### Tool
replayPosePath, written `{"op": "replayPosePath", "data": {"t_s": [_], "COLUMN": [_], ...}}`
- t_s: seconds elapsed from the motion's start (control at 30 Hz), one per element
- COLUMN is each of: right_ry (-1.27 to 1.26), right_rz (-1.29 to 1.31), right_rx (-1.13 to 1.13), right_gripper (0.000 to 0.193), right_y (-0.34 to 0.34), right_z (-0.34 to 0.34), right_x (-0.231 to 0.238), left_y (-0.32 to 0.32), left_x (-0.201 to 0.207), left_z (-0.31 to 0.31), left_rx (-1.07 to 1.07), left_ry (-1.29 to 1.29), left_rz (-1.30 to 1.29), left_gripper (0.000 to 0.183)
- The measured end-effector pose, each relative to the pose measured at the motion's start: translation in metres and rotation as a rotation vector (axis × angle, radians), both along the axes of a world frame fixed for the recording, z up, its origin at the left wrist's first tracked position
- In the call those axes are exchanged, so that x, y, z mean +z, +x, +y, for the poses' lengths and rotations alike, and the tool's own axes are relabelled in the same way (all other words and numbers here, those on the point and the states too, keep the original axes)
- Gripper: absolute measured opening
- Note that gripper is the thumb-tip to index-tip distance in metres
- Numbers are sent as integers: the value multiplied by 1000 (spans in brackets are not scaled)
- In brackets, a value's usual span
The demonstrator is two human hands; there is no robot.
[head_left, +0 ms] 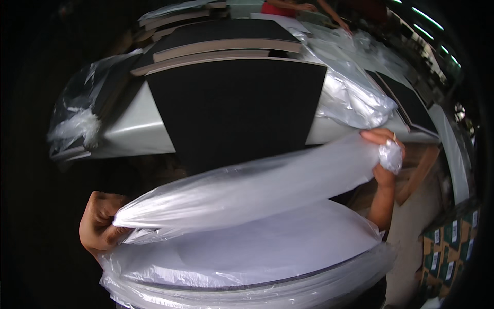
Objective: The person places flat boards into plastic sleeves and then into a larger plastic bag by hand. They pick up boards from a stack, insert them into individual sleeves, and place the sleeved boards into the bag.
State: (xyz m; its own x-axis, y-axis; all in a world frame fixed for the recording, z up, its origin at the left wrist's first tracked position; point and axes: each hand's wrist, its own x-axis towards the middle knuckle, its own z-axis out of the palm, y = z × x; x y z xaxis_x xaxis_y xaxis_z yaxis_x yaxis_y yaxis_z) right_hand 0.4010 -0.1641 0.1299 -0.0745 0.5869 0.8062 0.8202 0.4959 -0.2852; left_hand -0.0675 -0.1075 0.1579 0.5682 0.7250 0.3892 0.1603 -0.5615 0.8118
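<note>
A clear plastic bag (257,188) is stretched between my two hands, slanting up to the right. My left hand (103,221) pinches its gathered left end in closed fingers. At the far end my right hand (380,136) is closed round the bag, with a crumpled tuft of the plastic poking out between the fingers. Below the stretched bag, close to me, lies a flat white sheet-like piece (288,242) with a dark edge, wrapped in more clear plastic. Just beyond my hands, a large black panel (236,108) leans down over the table edge; its lower end is hidden.
Behind the panel lie stacked dark boards (226,44) with pale edges. Plastic-wrapped boards rest at left (87,113), and crumpled plastic bags (355,98) at right. A person in red (280,7) reaches in at the far side. Green-and-brown cartons (448,252) stand at lower right.
</note>
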Motion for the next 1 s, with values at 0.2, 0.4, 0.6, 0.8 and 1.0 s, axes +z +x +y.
{"op": "replayPosePath", "data": {"t_s": [0.2,0.4,0.6,0.8,1.0], "right_ry": [87,-664,-883,-1102,-1517], "right_rz": [121,1145,1704,1704,1308], "right_rx": [43,787,1083,565,-99], "right_gripper": [34,22,6,9,27], "right_y": [20,53,38,35,28], "right_z": [47,43,52,26,20], "right_x": [-6,-34,-211,-360,-339], "left_y": [8,0,-25,-42,-34], "left_x": [2,-31,-207,-337,-315], "left_z": [41,106,162,114,88], "left_rx": [-126,19,-98,-483,-100], "left_ry": [-217,-449,-1097,-1582,-1293], "left_rz": [215,-262,-602,-688,-625], "left_gripper": [33,39,36,14,20]}}
